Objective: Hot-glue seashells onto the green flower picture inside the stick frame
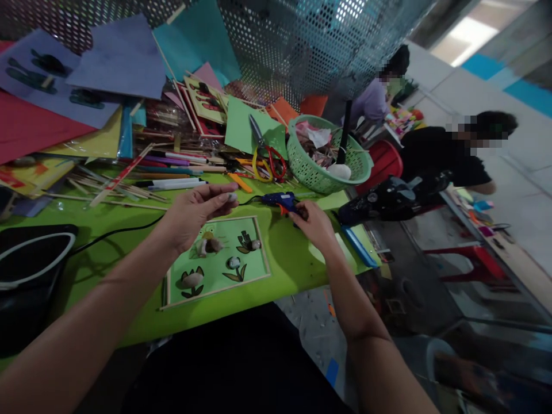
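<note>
My left hand (194, 210) is raised over the green picture card (215, 279), its thumb and fingers pinching a small whitish piece (233, 196), too small to name surely. To its right, my right hand (317, 227) has its fingers closed around the back end of a blue glue gun (276, 199) with an orange trigger. The glue gun's nozzle points left, towards the pinched piece. Light wooden sticks frame the card, which bears drawn leaves and glued pebble shapes, among them a grey-white pebble flower (233, 263). My left wrist partly covers the card's upper left.
A green basket (319, 178) of scraps stands behind the glue gun, with scissors (263, 161) beside it. Pens (176, 183), sticks and coloured paper (121, 57) crowd the back. A black box (34, 276) lies left, a blue ruler (360, 247) right. Two people sit beyond.
</note>
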{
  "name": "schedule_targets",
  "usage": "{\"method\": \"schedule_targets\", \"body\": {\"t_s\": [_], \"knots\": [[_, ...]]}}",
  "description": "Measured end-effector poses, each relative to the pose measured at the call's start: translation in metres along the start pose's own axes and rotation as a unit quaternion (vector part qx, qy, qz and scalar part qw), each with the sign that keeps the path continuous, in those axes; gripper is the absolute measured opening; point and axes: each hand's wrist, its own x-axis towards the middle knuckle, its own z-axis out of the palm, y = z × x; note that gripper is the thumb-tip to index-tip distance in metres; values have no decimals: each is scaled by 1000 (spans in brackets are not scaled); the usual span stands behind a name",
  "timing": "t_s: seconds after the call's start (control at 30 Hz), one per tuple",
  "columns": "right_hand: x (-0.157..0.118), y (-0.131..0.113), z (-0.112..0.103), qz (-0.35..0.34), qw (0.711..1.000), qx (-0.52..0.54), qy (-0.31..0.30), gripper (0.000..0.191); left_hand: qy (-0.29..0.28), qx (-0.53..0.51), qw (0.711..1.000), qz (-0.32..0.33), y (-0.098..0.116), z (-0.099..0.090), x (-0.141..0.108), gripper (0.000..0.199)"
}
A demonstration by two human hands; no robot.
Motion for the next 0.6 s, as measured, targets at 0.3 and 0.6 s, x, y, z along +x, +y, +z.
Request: {"method": "schedule_targets", "body": {"t_s": [0.3,0.6], "knots": [[24,2,11,49,994,99,-27,29,-2,18,1000,8,5,-8,1,36],[10,-24,-4,17,923,383,17,49,22,-30,999,37,5,-12,5,41]]}}
